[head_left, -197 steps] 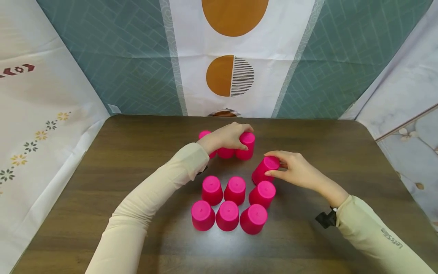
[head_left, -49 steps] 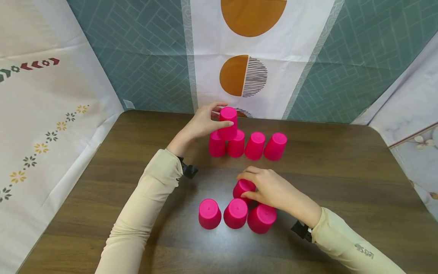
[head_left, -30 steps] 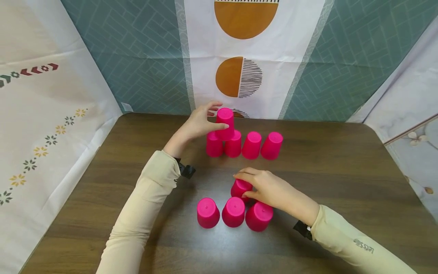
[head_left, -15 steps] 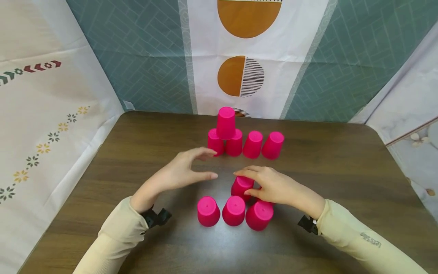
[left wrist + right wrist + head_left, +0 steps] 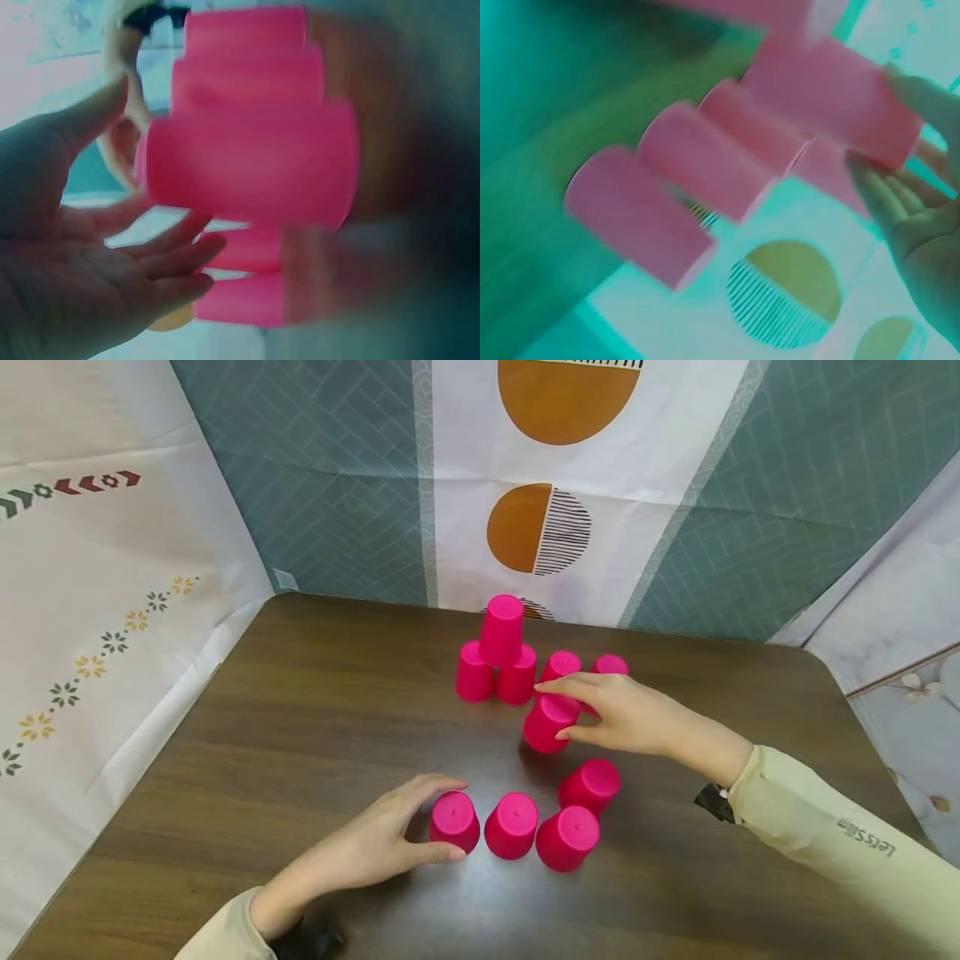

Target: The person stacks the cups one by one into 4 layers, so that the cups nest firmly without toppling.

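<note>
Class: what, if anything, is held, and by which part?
The right hand holds a pink, tapered, plastic-looking cup by its sides, near the narrow top; the left hand holds nothing.

cream sleeves (image 5: 795, 802) | dark lettering (image 5: 866, 837) on right sleeve | black wrist mounts (image 5: 715, 802)

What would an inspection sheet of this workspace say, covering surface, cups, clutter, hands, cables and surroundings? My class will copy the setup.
Surface: brown wood-grain table, with glare near the front row.
Cups: ten, pink, closed ends up. A top cup sits on two base cups; two rear cups to their right, partly hidden; three in the front row; a lone cup behind its right end; one held cup.
Clutter: nothing seen.
Left hand: spread around the leftmost front cup; contact unclear.
Right hand: grips the held cup, nearer than the rear cups.
Cables: nothing seen.
Surroundings: printed cloths behind and on both sides.
</note>
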Available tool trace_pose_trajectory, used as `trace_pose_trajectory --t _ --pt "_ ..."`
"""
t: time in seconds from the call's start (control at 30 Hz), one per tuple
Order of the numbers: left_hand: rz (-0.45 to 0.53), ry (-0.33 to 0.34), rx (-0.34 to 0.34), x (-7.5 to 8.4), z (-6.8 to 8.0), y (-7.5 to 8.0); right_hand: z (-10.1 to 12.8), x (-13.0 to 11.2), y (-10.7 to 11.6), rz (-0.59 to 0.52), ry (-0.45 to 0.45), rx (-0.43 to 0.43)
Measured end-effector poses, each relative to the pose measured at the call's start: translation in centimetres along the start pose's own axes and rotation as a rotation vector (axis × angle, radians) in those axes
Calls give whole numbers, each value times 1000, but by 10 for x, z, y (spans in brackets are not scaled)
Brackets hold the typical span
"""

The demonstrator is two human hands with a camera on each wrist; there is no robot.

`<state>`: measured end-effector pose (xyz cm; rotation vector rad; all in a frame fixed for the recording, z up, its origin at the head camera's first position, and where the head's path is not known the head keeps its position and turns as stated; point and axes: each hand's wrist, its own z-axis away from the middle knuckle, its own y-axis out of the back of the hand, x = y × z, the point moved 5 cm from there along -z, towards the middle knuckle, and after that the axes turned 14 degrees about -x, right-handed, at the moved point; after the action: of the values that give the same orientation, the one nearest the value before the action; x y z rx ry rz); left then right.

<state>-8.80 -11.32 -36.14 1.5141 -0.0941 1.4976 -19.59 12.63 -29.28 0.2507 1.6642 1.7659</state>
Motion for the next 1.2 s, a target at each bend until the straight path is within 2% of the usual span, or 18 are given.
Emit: trace_pose_trajectory --t 0.13,0.23,0.3,0.47,0.73,0.97,1.2 --pt "61 -54 128 -4 10 -13 -3 19 14 8 48 75" --pt "73 -99 214 -8 12 -12 -6 34 29 5 31 137" --pt "66 -114 241 -9 12 -10 -9 44 38 -37 2 164" --pt "75 -115 223 -10 11 -10 -17 59 52 -144 -67 169" --pt "99 -112 214 -10 12 -18 -31 73 66 -114 -93 186" --pt "118 -124 218 -12 14 -22 -41 90 71 -126 -119 166" --pt "128 -129 231 -13 16 -23 -48 105 69 -211 -188 100"
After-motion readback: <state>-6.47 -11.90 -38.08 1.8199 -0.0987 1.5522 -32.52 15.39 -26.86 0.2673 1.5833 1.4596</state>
